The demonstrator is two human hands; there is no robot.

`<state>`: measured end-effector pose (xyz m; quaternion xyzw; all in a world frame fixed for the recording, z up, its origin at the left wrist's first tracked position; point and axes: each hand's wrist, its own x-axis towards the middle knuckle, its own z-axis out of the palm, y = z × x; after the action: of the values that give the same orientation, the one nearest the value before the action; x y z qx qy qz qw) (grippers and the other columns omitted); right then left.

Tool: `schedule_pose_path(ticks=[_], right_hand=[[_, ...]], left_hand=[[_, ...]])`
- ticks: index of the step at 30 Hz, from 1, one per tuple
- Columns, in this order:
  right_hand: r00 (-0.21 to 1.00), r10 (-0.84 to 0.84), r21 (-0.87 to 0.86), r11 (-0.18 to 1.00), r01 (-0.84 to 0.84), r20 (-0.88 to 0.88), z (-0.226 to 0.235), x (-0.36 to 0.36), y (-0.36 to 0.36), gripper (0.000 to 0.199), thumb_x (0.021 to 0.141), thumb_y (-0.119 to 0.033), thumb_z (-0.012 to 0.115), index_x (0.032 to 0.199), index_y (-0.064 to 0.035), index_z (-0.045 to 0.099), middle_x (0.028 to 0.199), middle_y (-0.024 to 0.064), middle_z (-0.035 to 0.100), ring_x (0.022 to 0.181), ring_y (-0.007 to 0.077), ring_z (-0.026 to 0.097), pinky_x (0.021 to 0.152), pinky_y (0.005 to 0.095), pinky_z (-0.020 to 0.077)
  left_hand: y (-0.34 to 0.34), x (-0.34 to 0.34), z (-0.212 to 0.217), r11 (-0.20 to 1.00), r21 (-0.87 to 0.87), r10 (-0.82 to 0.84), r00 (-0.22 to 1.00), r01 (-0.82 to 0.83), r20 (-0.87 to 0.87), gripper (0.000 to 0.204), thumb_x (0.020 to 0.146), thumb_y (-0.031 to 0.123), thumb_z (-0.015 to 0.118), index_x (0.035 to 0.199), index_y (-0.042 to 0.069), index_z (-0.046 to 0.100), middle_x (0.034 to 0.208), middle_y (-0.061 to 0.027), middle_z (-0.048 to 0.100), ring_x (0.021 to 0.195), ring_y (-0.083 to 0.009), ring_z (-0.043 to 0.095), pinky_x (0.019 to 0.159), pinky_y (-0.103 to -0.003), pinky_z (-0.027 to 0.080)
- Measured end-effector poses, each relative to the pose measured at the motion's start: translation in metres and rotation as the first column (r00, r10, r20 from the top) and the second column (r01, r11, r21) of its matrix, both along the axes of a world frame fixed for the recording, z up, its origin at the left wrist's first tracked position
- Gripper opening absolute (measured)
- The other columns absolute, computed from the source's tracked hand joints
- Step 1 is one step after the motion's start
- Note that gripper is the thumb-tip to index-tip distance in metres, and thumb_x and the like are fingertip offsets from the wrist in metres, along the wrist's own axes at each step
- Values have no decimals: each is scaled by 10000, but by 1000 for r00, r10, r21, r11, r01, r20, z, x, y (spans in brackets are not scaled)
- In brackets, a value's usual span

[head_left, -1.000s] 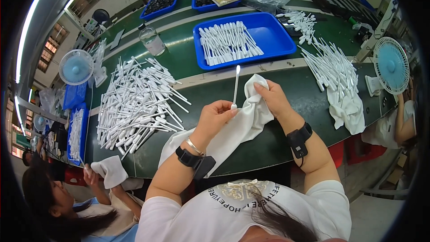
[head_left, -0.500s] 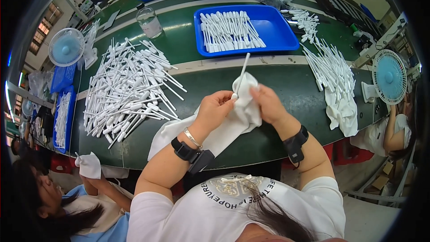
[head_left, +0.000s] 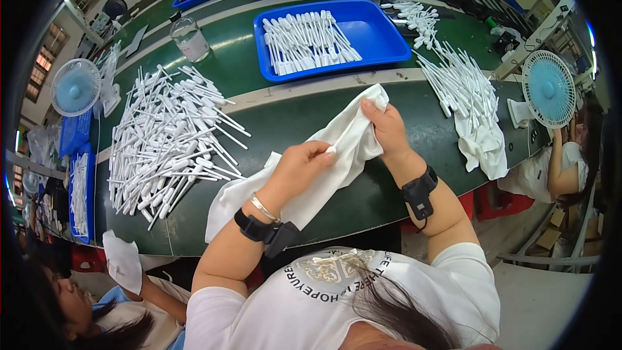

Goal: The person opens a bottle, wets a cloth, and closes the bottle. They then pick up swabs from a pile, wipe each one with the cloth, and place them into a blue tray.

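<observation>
Over the dark green bench [head_left: 272, 131]: a white cloth [head_left: 353, 139], drawn slantwise between both hands, its lower end passing beneath the left wrist.
Left hand [head_left: 299, 170]: thumb and fingers pinched together on the cloth's middle; whether a stick is inside the folds, I cannot tell.
Right hand [head_left: 387, 131]: closed on the cloth's upper end, thumb on top.
Loose pile [head_left: 165, 146]: white bulb-ended sticks, heaped crisscross to the left.
Bundle [head_left: 463, 84]: similar sticks to the right, lying partly on a crumpled second cloth [head_left: 484, 146].
Blue tray [head_left: 376, 35]: beyond the hands, sticks ranged side by side in its left part.
Clear bottle [head_left: 190, 40]: upright, left of the tray.
</observation>
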<state>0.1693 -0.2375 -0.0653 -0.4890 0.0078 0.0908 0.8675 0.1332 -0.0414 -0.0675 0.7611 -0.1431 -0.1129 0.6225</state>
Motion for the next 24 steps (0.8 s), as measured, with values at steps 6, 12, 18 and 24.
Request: schedule_pose_path(ticks=[6, 12, 18, 24], right_hand=[[963, 260, -281, 931, -232, 66, -9, -21, 23, 215, 856, -209, 551, 929, -6, 549, 830, 80, 605, 704, 163, 602, 637, 296, 496], [998, -59, -46, 997, 59, 3, 2, 8, -5, 210, 856, -197, 551, 950, -8, 552, 838, 62, 602, 733, 145, 594, 644, 280, 485], [994, 42, -69, 996, -49, -99, 0, -4, 12, 189, 858, -162, 549, 944, 6, 563, 850, 51, 602, 748, 129, 579, 669, 256, 469], [985, 168, -107, 981, -163, 33, -21, -25, 38, 196, 875, -168, 530, 987, -8, 548, 882, 37, 587, 765, 108, 559, 674, 246, 460]], left_hand=[[8, 6, -7, 759, -641, -371, 735, -112, -568, 182, 863, 171, 549, 940, 7, 560, 733, -33, 565, 511, -43, 384, 458, -164, 325], [12, 13, 0, 808, -586, -333, 772, -62, -541, 158, 854, 121, 551, 969, 16, 526, 756, -45, 549, 503, -54, 415, 439, -169, 322], [1, 2, -8, 996, -37, 83, 996, -81, 37, 232, 814, 80, 593, 1025, 11, 528, 860, -57, 546, 557, -55, 471, 491, -187, 391], [-2, -2, -3, 988, 30, 144, 964, -154, 225, 363, 789, 22, 577, 1137, 39, 477, 1086, -85, 465, 609, -93, 513, 568, -221, 437]])
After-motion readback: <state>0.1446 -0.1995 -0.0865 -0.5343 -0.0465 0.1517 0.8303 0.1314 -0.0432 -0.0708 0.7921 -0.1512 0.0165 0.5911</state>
